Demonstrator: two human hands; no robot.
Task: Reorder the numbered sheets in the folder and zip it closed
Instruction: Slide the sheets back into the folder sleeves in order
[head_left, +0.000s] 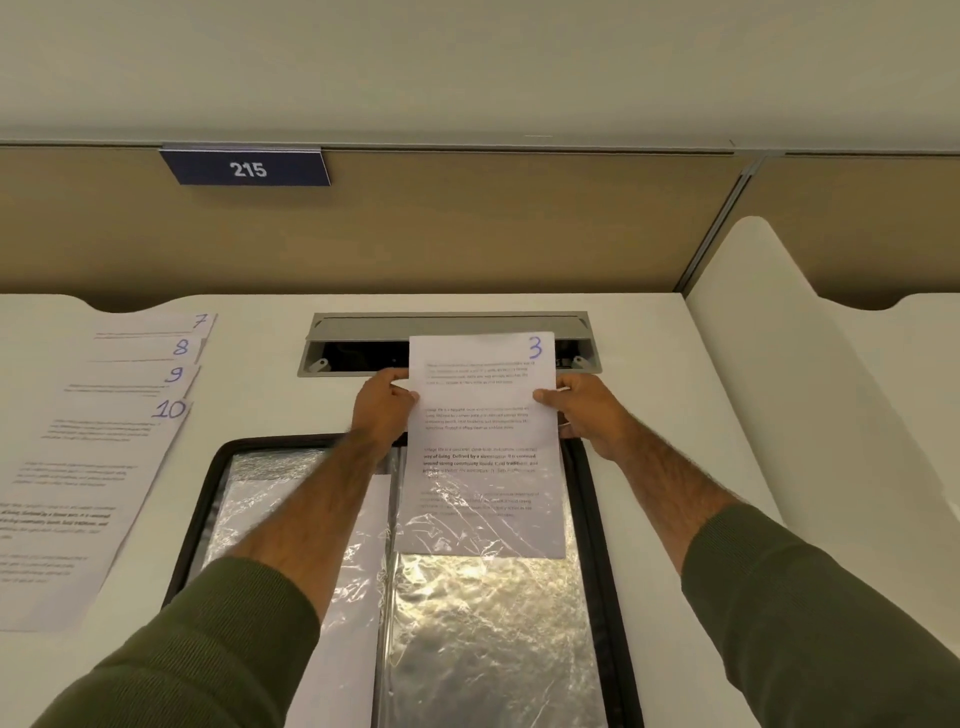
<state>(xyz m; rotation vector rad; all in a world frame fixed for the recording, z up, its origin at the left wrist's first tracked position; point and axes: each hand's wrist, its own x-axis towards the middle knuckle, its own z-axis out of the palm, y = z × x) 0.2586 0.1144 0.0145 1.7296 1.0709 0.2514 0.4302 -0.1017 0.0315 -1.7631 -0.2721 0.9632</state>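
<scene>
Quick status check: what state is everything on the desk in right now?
Folder: open flat, unzipped.
Sheet 3: lower part under folder's right-side plastic, top sticking out.
Left hand: pinches sheet 3's left edge.
Right hand: pinches its right edge.
Sheets 7 to 10: fanned out, left of folder.
Cable hatch: lid open.

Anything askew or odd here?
Nothing damaged; sheet 3, pinched by left hand and right hand, sits only partly in the wrinkled right sleeve. Sheets 7-10 lie fanned outside the folder.
</scene>
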